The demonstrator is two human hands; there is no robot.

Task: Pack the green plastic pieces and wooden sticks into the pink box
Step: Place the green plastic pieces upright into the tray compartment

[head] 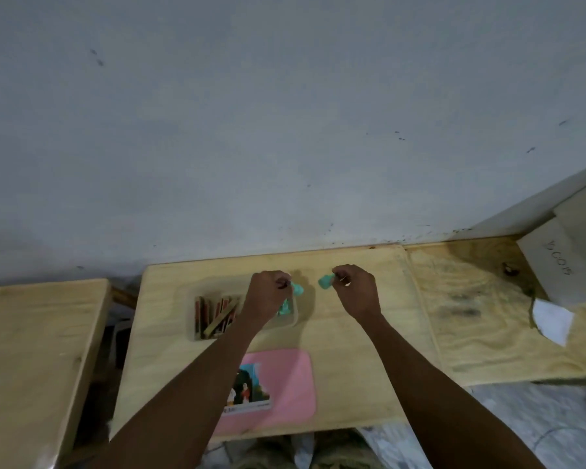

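Observation:
My left hand (267,292) pinches a green plastic piece (297,290) just above the far right end of the open box tray (295,321). Inside that tray lie several brown wooden sticks (214,316) on the left and another green piece (285,309) on the right, partly hidden by my left wrist. To the right, over bare table, my right hand (354,289) holds a second green piece (326,281) by its fingertips. The pink lid (285,384), with a picture label on it, lies flat near the table's front edge between my forearms.
The work surface is a light plywood table (352,350) against a grey wall. A second plywood panel (481,316) adjoins on the right, carrying a grey cardboard box (562,258) and a white paper scrap (552,319). Another table (31,350) stands to the left across a gap.

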